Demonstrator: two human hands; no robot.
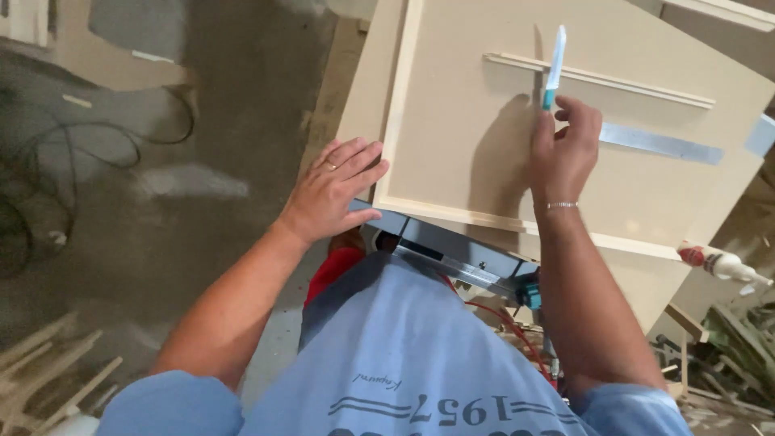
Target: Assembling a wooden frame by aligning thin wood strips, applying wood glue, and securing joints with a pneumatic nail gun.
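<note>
Right hand [563, 153] grasps pen [555, 69] upright, long axis crossing the strip [599, 79]; left hand [335, 192], released, lies flat on the panel [468, 161] edge

Teal-and-white pen [555, 69] held upright over framed pale panel [484, 153].

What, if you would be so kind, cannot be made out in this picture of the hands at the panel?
- Head view: the pen's lower end is hidden inside the right hand.
- The metal ruler's near end is covered by that hand.
- The panel's far side is cut off by the top edge.
- The panel corner under the left hand is covered.
- The glue bottle's tip is blurred.
</note>
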